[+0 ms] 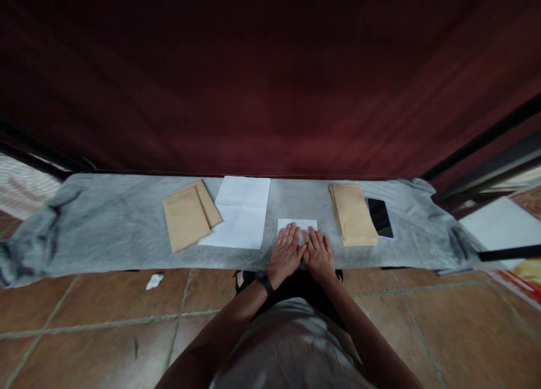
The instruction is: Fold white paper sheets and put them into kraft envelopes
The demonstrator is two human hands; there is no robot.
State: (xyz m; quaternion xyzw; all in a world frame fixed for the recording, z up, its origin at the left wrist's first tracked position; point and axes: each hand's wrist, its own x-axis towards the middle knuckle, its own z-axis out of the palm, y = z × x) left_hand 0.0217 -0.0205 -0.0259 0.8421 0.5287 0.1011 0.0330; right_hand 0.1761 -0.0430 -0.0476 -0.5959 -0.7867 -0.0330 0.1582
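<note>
My left hand [285, 251] lies flat on a small white folded paper [298, 223], its fingers stretched forward. Beside it my right hand [319, 255] also presses flat on the near part of the same paper, and the two thumbs meet or overlap. Only the paper's far strip and a bit between the hands show; the rest is covered. Left of my hands lie large white sheets [245, 208] with fold creases. A stack of brown envelopes [353, 214] sits to the right of my right hand.
More brown envelopes [186, 217] overlap the left edge of the white sheets. A phone [380, 217] lies right of the envelope stack. Grey cloth [114, 225] covers the narrow table, with a dark red curtain [270, 96] behind. A crumpled white scrap [154, 281] is on the tiled floor.
</note>
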